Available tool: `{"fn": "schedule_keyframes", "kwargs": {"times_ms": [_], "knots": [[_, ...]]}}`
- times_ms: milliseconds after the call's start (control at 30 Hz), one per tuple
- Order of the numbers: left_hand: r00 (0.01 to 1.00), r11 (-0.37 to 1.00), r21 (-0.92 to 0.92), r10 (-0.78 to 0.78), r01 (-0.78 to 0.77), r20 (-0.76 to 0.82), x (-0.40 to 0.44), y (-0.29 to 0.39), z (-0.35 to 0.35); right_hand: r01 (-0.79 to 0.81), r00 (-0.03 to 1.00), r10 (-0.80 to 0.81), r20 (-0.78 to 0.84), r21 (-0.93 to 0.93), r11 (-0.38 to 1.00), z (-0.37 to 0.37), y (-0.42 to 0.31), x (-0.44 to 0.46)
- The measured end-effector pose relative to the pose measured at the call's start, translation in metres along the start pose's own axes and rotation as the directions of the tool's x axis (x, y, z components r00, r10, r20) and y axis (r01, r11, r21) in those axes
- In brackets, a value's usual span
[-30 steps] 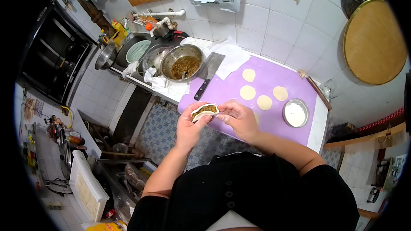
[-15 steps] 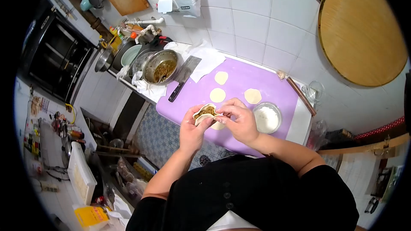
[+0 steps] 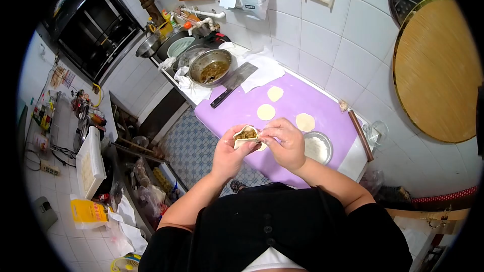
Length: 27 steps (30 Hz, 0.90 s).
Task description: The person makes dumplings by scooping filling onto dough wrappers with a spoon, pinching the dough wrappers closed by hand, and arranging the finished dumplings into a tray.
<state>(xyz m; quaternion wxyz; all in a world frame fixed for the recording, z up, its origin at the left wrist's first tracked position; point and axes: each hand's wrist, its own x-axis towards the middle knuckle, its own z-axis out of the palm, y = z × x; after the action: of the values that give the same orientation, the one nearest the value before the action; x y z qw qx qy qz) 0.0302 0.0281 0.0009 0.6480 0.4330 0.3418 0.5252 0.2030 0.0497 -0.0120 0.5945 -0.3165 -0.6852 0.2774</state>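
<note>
My left hand [image 3: 230,153] cradles a filled dough wrapper [image 3: 246,136], its brown-green filling showing through the open top. With thumb and fingers together, my right hand [image 3: 285,143] pinches the wrapper's right edge. Both hands are above the near edge of a purple mat [image 3: 227,119]. Flat round wrappers lie on the mat beyond them, among them one at the back [image 3: 275,94], one nearer [image 3: 265,112] and one to the right [image 3: 305,122]. Another is partly hidden beneath my hands. A bowl of white flour [image 3: 317,148] stands just right of my right hand.
A metal bowl of filling [image 3: 214,70] stands at the back left, beside a cleaver [image 3: 241,76] and a white cloth [image 3: 264,75]. A rolling pin [image 3: 361,136] lies along the counter's right end. At the lower left is a white tray [image 3: 91,163].
The camera view has shifted and turned. The wrapper looks more gathered at its right edge and rounder than before, still held between both hands.
</note>
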Motion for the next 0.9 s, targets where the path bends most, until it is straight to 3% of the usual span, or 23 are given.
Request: {"fn": "schedule_keyframes", "kwargs": {"times_ms": [133,233,333,533,633,667,767,900], "knots": [[1.000,0.993,0.115,0.008,-0.011,0.024,0.000,0.004,-0.005,-0.082,0.997,0.081,0.012,0.124,0.989,0.002,-0.008,0.003],[0.997,0.963,0.264,0.044,-0.060,0.065,0.000,0.010,-0.004,-0.094,0.995,0.090,0.041,0.109,0.990,0.005,-0.002,0.002],[0.998,0.952,0.305,0.001,-0.021,0.067,-0.002,0.015,-0.005,-0.017,0.998,0.011,0.055,0.112,0.994,0.009,0.006,0.005],[0.984,0.803,0.595,-0.127,0.028,0.124,0.000,0.034,-0.010,0.021,0.997,-0.026,0.069,0.072,0.997,0.012,0.008,0.005],[0.999,0.962,0.273,-0.041,0.034,0.020,0.000,0.035,0.004,0.123,0.992,-0.123,0.011,0.042,0.992,0.014,0.012,0.003],[0.996,0.983,0.166,-0.084,0.083,-0.002,0.001,0.036,0.002,0.096,0.995,-0.096,0.003,0.050,0.994,0.015,0.012,0.003],[0.992,0.978,0.164,-0.128,0.128,-0.010,0.003,0.035,-0.001,0.044,0.999,-0.044,-0.010,0.065,0.997,0.017,0.009,0.005],[0.992,0.913,0.393,-0.125,0.108,0.017,0.007,0.035,0.001,0.040,0.999,-0.040,0.001,0.041,0.998,0.015,0.010,0.008]]}}
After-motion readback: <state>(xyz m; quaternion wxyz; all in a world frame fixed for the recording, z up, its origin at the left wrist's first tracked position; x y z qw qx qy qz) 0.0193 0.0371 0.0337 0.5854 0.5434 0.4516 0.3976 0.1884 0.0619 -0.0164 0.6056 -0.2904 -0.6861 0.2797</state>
